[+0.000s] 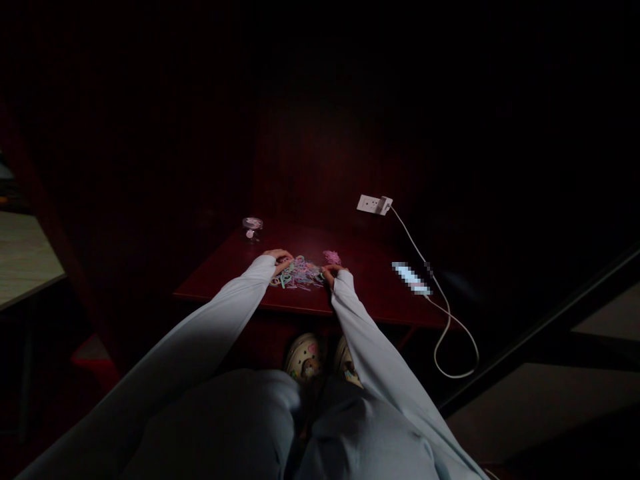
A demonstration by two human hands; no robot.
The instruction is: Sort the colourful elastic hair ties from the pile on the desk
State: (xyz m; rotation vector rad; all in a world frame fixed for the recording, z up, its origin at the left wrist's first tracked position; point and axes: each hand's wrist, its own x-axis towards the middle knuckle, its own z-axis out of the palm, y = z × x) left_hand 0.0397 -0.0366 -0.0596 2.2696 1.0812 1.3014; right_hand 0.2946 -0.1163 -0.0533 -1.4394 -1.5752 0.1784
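Note:
A loose pile of thin pastel bands (301, 273), pink, green and purple, lies on the dark red table (370, 293). At the pile's left edge is my left hand (281, 259), its fingers touching the bands; what they grip, if anything, is too small to make out. My right hand (334, 272) rests at the right edge, fingers bent toward the bands, and its fingertips are too dim to read. Just beyond my right hand sits a small separate pink heap (332, 257).
A clear round container (252, 229) with pink things inside stands at the table's back left. To the right lies a lit phone (411, 279), its white cable (450, 313) looping down from a wall socket (370, 204). Clogs (305, 357) show below the table's front edge.

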